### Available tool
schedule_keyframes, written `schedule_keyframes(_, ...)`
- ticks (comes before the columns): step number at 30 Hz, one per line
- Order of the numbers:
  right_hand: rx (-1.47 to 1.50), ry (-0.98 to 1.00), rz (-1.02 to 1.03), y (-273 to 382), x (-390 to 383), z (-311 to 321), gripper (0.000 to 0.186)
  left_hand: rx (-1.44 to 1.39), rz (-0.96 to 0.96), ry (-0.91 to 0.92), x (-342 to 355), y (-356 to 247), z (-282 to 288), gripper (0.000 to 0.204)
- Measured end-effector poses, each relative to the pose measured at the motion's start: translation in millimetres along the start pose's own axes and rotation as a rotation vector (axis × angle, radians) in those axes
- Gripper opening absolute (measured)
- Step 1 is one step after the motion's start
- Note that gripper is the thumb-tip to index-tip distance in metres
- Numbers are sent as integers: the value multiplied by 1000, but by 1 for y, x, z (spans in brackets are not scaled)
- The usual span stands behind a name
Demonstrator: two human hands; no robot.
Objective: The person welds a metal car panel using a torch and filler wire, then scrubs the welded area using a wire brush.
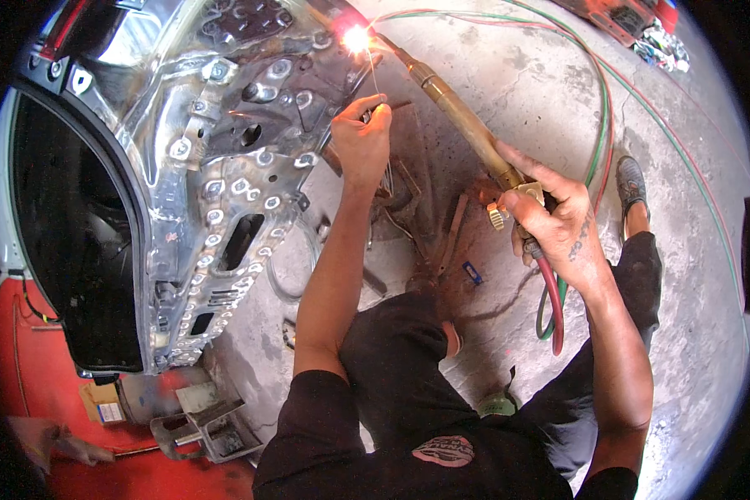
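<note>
Right hand [562, 221] wrapped round the torch [461, 121] at its valve end, hoses [553, 302] looping below. Left hand [362, 137] pinching a thin rod [374, 77], tip up at the flame [357, 39]. Flame's at the metal panel [233, 143] edge, left of the bare floor [517, 67].

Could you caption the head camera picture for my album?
Right hand gripping a torch, left hand a thin rod; a bright glow beside bare metal panelwork.
</note>
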State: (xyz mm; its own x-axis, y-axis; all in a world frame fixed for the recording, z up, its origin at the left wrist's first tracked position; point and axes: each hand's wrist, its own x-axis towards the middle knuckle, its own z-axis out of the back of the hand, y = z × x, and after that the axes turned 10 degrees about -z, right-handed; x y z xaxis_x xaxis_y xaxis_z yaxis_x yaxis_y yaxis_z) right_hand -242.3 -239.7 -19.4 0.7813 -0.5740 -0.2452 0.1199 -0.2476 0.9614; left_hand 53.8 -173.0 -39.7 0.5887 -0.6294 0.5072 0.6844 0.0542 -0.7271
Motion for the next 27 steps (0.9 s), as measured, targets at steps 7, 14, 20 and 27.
schedule_keyframes(7, 71, -5, 2, 1, -1, -2, 52, -42, -5, -13, 0, -2, 0, 23)
schedule_keyframes(14, 53, -11, 5, -1, -2, -2, 52, 14, 2, 9, 0, 1, 1, 23)
schedule_keyframes(20, 52, -7, -8, 0, -1, -1, 52, -1, -20, -8, 0, 3, -1, 23)
schedule_keyframes(27, 47, -5, 19, -3, -1, -1, 52, 29, -50, 11, -1, 0, 2, 23)
